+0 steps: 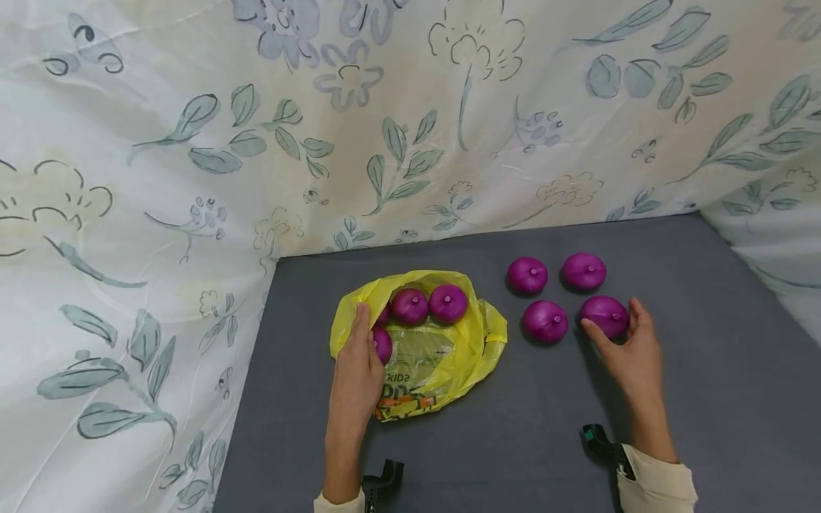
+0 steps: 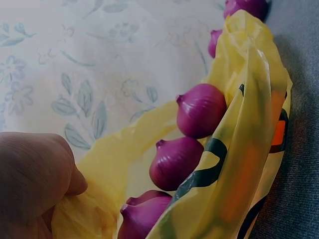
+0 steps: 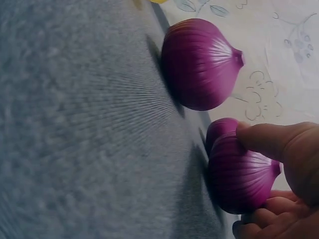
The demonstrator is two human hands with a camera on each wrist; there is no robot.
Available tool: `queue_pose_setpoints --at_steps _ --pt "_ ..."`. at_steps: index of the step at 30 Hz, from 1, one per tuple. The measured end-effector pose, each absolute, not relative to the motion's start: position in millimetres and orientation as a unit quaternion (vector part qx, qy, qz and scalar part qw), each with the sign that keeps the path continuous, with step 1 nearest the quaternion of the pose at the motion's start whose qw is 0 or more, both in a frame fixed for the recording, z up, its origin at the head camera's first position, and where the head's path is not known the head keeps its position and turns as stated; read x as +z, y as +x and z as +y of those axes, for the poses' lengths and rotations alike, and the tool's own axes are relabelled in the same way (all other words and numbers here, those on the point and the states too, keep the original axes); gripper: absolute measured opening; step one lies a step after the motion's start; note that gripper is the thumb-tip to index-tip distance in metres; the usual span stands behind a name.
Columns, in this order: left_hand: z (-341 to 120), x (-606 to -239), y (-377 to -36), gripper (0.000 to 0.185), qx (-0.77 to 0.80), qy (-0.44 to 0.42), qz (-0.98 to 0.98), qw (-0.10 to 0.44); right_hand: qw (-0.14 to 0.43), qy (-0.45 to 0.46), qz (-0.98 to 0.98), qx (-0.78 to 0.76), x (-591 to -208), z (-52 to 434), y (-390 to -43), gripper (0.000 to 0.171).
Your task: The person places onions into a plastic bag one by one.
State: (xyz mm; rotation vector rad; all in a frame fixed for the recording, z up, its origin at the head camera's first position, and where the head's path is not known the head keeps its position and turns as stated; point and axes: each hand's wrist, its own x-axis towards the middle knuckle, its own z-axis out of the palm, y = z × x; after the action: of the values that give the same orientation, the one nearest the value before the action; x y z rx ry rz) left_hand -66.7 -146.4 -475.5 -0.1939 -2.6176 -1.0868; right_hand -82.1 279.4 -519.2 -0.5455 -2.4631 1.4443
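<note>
A yellow plastic bag lies with its mouth open, several purple onions inside it. My left hand pinches the bag's left rim; in the left wrist view the thumb presses the yellow film. On the right, my right hand has thumb and fingers around a purple onion that sits on the grey surface. The right wrist view shows the thumb on top of this onion and curled fingers below it. Other loose onions stand just left of and behind it.
Grey cloth covers the table. Behind and to the left hangs a white floral sheet, meeting the table's far edge. Two onions stand farther back, one of them near the bag's right side.
</note>
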Motion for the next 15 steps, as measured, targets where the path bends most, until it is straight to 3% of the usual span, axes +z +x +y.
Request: queue_pose_setpoints --at_steps 15 --pt "-145.8 -473.4 -65.5 0.060 -0.384 -0.064 -0.910 0.144 0.152 -0.221 -0.819 0.508 -514.6 272.6 -82.1 0.087"
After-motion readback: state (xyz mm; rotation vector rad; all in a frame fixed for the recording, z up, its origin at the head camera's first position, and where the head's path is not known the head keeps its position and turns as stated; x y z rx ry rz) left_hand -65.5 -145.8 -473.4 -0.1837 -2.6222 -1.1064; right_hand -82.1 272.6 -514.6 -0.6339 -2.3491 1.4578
